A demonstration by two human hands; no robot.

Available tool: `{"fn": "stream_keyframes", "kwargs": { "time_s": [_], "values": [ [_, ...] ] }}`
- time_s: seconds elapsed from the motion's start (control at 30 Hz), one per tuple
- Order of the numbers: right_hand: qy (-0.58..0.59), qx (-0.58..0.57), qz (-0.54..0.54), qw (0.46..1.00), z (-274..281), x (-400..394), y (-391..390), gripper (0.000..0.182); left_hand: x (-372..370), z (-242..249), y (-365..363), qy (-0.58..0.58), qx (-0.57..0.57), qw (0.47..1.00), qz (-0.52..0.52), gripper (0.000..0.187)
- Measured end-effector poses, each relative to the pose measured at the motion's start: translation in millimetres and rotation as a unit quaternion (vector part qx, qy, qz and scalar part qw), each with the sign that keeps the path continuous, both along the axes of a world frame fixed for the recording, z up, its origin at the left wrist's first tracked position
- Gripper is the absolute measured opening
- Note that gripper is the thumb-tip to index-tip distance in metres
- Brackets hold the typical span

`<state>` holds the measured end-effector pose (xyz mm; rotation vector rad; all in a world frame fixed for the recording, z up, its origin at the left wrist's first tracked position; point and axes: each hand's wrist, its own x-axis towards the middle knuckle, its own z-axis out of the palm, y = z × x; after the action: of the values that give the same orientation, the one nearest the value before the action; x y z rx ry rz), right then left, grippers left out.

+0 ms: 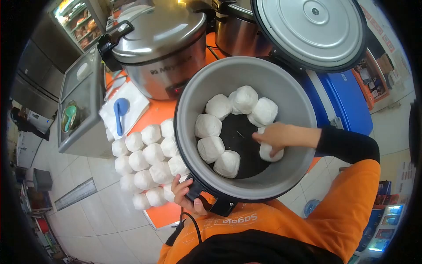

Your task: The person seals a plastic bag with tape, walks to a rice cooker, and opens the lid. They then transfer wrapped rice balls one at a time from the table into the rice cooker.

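Note:
A large open rice cooker (246,189) stands in front of me, its grey inner wall showing. Round white wrapped bundles (218,107) sit in a ring around its dark bottom, some stacked at the far side. My right hand (279,137) reaches inside from the right, its fingers closed over a white wrapped bundle (266,152) by the right wall. At the near left, my left hand (187,196) grips the cooker's black side handle (195,189). Beside the cooker, more white bundles (151,154) lie packed in rows on the orange table (165,214).
A closed rice cooker (162,48) stands at the back left; another cooker (239,33) is behind. The open lid (312,26) tilts back. A blue rice paddle (118,114) lies on white paper (136,105). A blue cooler box (347,101) is at the right, a glass-topped freezer (83,97) left.

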<state>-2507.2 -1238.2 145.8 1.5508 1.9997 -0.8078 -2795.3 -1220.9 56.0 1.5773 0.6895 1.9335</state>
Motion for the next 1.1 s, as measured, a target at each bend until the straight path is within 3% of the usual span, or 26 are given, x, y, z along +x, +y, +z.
{"fn": "stream_keyframes", "kwargs": {
  "time_s": [0.1, 0.2, 0.3, 0.4, 0.5, 0.6, 0.7, 0.83, 0.93, 1.1],
  "values": [
    [-0.264, 0.057, 0.032, 0.962, -17, 13, -16, 0.035, 2, -1, 0, -0.013, 0.004, 1.0, 0.003, 0.039],
    [-0.306, 0.115, 0.096, 0.94, -17, 26, -23, 0.029, 3, 2, -1, -0.015, 0.0, 1.0, 0.005, 0.039],
    [-0.108, 0.203, 0.094, 0.969, -4, 19, -28, 0.029, 5, 3, -1, -0.016, -0.006, 1.0, 0.01, 0.039],
    [-0.039, 0.091, 0.191, 0.977, 9, 2, -22, 0.024, 5, 3, -2, -0.016, -0.009, 1.0, 0.011, 0.039],
    [-0.089, 0.111, 0.19, 0.971, -3, -2, -19, 0.026, 0, 1, -1, 0.0, -0.008, 1.0, 0.002, 0.039],
    [-0.098, 0.146, 0.11, 0.978, -3, 4, -10, 0.023, -1, 0, -2, 0.001, -0.011, 1.0, 0.001, 0.039],
    [-0.205, 0.212, 0.072, 0.953, -16, 31, 1, 0.017, 1, 2, -3, -0.006, -0.015, 1.0, -0.001, 0.039],
    [-0.178, 0.217, 0.023, 0.959, -15, 29, -10, 0.024, 1, 1, -2, -0.009, -0.012, 1.0, 0.0, 0.039],
    [-0.091, 0.172, 0.097, 0.976, 14, -3, -11, 0.03, 2, 4, -1, -0.002, -0.006, 1.0, 0.01, 0.032],
    [-0.15, 0.139, 0.194, 0.959, -28, 17, -17, 0.041, 1, 6, 1, 0.012, 0.003, 1.0, 0.007, 0.033]
  ]
}}
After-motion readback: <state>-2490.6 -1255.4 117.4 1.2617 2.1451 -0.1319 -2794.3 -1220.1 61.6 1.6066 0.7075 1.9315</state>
